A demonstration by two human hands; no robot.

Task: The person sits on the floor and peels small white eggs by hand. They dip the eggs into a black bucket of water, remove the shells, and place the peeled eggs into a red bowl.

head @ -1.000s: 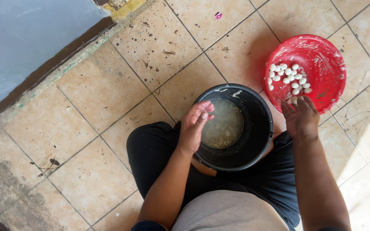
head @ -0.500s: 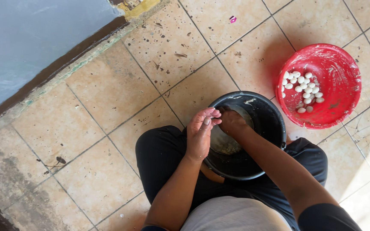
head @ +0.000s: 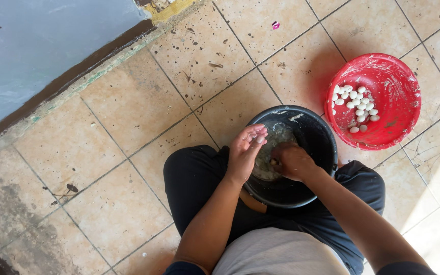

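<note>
Floor: beige ceramic tiles (head: 128,112), stained and speckled, with dark grout lines; cracked at the right edge.
Wall: pale blue painted surface (head: 36,46) at upper left, with a dark band along its base.
Person: seated on the floor, legs in dark trousers (head: 194,178) folded around the bucket; viewed from above.
Bucket: black round bucket (head: 322,147) held between the legs, just beside the red basin; contains cloudy, greyish liquid (head: 276,137).
Left hand: left hand (head: 245,150) over the near-left rim of the bucket, fingers extended and close together, tips slightly curled above the liquid; nothing visibly clamped in it.
Right hand: right hand (head: 291,160) down inside the bucket, fingers curled inward into a loose fist at the liquid surface; what it grips, if anything, cannot be determined.
Hand spacing: the two hands are close together, fingertips nearly meeting over the liquid.
Basin: red plastic basin (head: 398,97) on the tiles at upper right, inner wall smeared with white residue.
Basin contents: cluster of small white eggs (head: 355,104) lying on the left side of the basin bottom.
Debris: small pink scrap (head: 275,24) on a tile at top centre.
</note>
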